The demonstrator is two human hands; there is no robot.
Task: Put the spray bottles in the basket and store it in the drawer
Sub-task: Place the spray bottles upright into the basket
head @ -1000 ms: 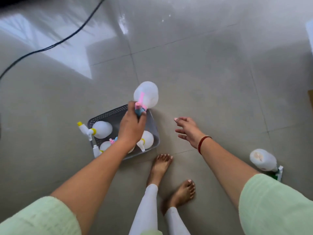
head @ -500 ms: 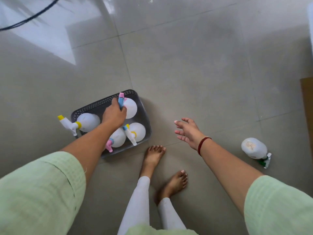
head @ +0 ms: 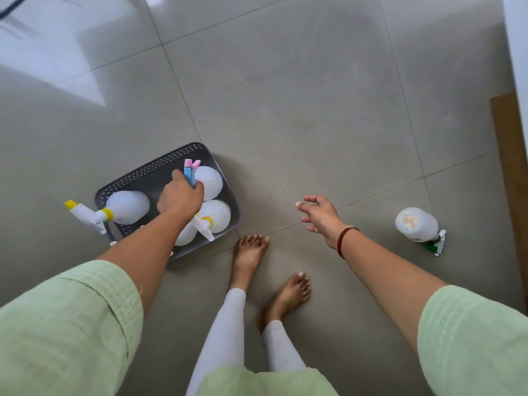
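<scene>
Last loose white plastic spray bottle with green trigger [head: 416,225] lies on the grey floor tiles, base pointing away, just right of the open empty right hand [head: 321,216]; left hand [head: 180,197] grips a pink-blue-triggered bottle [head: 207,181] inside the dark perforated basket [head: 160,172].

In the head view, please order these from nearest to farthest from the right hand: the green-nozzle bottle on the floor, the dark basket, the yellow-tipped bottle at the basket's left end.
From the right hand:
1. Dark perforated plastic basket, to its left.
2. White green-nozzle spray bottle, on the floor to its right.
3. White yellow-tipped spray bottle, at the basket's left end.
</scene>
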